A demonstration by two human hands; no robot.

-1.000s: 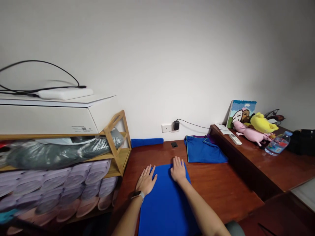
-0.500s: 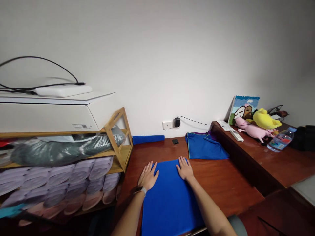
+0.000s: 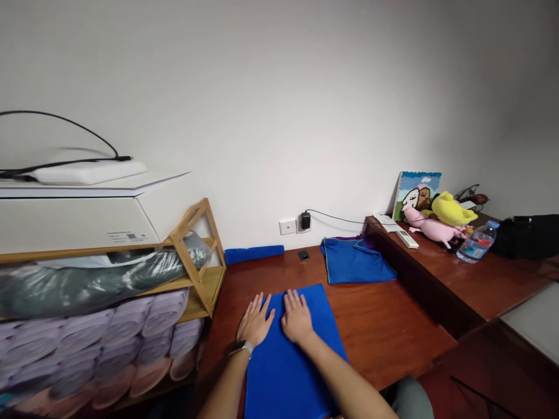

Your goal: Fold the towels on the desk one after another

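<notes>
A blue cloth (image 3: pixel 279 361) lies spread flat on the brown wooden table (image 3: pixel 375 331), its near end running out of the bottom of the view. My left hand (image 3: pixel 257 321) rests at the cloth's left far corner, fingers stretched, partly on the wood. On the upper middle of the cloth lies my right hand (image 3: pixel 297 317), palm down with fingers extended. Behind them, a rolled or folded blue cloth (image 3: pixel 254 254) sits along the wall. Another blue cloth (image 3: pixel 356 262), with light green edging, lies loosely folded to the right.
On the left stands a wooden shelf (image 3: pixel 198 273) with several slippers (image 3: pixel 166 311) and a white box (image 3: pixel 78 221). The higher right-hand surface holds a remote (image 3: pixel 407 239), plush toys (image 3: pixel 452 209) and a bottle (image 3: pixel 478 243). A charger (image 3: pixel 305 220) is plugged into the wall.
My right hand has moved left from the cloth's right far corner to its upper middle. My left hand stays at the left corner. The view has shifted slightly right.
</notes>
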